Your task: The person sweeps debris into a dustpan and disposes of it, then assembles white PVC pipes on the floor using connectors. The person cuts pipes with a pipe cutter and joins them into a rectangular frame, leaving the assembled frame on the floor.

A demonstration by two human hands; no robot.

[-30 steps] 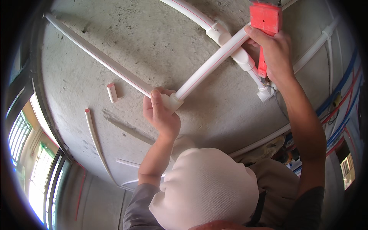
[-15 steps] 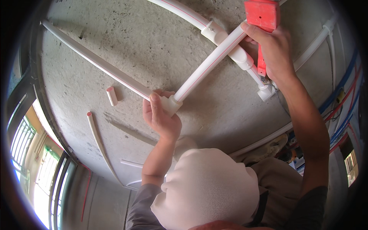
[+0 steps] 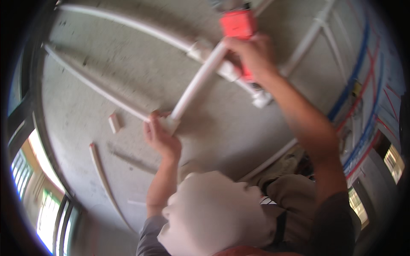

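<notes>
My left hand is closed round a white elbow fitting, with the thumb on top. A long white pipe runs from this joint toward the far left. Rising from the elbow to the upper right is a shorter white pipe. My right hand is closed on the upper end of that shorter pipe. Right beside it is a red boxy tool, partly behind my fingers; whether I grip the tool too is hidden. The picture is smeared by motion.
Another white pipe run with couplings crosses behind the short pipe over the grey concrete surface. A short pipe offcut and a curved pipe lie at left. Blue pipes line the right. White fabric covers the lower middle.
The whole view has shifted, so my hands, the pipes and the red tool appear farther left. Both hands keep their hold on the elbow and the short pipe.
</notes>
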